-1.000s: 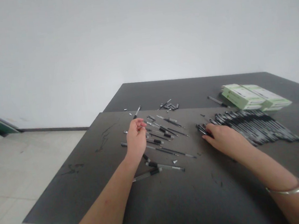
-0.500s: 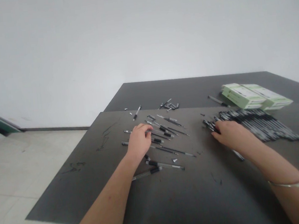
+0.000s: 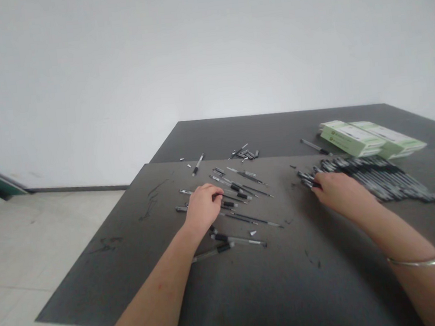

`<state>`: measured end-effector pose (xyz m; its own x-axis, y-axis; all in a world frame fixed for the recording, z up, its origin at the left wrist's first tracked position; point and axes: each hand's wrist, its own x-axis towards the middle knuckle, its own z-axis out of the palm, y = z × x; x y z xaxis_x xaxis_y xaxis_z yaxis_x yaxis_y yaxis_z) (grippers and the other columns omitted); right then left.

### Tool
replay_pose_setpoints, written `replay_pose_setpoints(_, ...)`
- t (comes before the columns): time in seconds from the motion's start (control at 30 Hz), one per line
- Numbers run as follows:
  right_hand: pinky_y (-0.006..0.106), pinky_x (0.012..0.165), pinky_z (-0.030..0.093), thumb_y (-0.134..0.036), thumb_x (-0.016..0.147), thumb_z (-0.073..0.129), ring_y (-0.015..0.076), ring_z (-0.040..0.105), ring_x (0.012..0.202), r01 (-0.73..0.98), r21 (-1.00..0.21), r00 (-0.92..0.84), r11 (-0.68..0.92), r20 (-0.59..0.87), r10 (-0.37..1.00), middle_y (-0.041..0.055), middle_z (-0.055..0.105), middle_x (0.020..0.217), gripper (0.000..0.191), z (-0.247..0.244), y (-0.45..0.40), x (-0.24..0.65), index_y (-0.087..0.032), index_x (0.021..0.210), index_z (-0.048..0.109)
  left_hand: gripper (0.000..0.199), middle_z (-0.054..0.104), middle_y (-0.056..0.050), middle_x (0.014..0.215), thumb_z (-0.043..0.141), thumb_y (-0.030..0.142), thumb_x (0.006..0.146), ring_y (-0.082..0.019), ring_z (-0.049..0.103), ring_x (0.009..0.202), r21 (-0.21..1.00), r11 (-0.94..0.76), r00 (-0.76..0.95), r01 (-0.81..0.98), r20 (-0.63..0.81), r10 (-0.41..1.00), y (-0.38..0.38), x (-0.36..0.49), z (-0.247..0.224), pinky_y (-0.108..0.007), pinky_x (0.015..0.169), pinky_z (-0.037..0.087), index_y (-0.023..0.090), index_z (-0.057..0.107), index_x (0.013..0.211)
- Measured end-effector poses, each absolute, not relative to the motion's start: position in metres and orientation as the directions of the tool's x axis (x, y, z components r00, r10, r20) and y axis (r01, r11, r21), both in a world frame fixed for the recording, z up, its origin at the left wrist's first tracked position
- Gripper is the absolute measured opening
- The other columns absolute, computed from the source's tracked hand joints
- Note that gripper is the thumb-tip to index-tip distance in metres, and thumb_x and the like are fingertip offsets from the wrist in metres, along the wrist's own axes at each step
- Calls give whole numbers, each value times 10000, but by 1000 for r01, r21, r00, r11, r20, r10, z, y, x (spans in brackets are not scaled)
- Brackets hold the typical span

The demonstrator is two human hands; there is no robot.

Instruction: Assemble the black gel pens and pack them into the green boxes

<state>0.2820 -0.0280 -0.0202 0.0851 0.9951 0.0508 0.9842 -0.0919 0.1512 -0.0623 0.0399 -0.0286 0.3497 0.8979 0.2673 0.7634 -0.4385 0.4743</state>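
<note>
My left hand (image 3: 203, 206) is pinched closed over the loose pen parts near the table's middle. Something small and dark shows at its fingertips, but I cannot make out what it is. Around it lie clear pen barrels (image 3: 241, 241) with black grips and thin ink refills (image 3: 258, 219). My right hand (image 3: 340, 187) is closed at the left end of a row of gel pens (image 3: 394, 180), fingers around an end pen (image 3: 308, 179) whose capped tip pokes out. The palm hides the rest of that pen.
Two green-and-white boxes (image 3: 355, 138) stand behind the pen row on the dark table (image 3: 277, 291). A single pen (image 3: 314, 146) lies left of them. Small black caps (image 3: 247, 154) are heaped at the back, with another barrel (image 3: 198, 165) nearby. A wall rises behind.
My right hand has settled against the left end of the pen row; the pen length that stuck out below it is now hidden. My left hand has barely moved, its fingertips slightly lower.
</note>
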Motion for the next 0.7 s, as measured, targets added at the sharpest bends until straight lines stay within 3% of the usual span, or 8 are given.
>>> replay_pose_setpoints(0.23,321,667,445,-320,857,515,270,685,776,996,-12,94,-94,57,994,130,725,817,229,-16,-25,272,-155,860,673,174,709,-46,982,575,149,808,-222,630,950,470,-430,344,771,261,902,40,-61,-29,-359,903,470,216,726,864)
replay_pose_setpoints(0.47,285,667,449,-284,815,560,231,673,770,994,-107,15,-12,26,1000,82,734,815,171,-14,-27,255,-181,825,695,164,711,-50,977,584,157,804,-231,628,940,467,-429,343,773,261,902,41,-61,-29,-364,881,476,209,725,870)
replay_pose_setpoints(0.7,283,668,449,-272,822,545,233,678,784,985,-166,47,-42,24,999,80,737,831,181,-12,-25,258,-177,854,695,168,710,-44,978,578,163,807,-211,645,905,472,-428,342,771,261,903,41,-61,-30,-333,840,495,217,723,873)
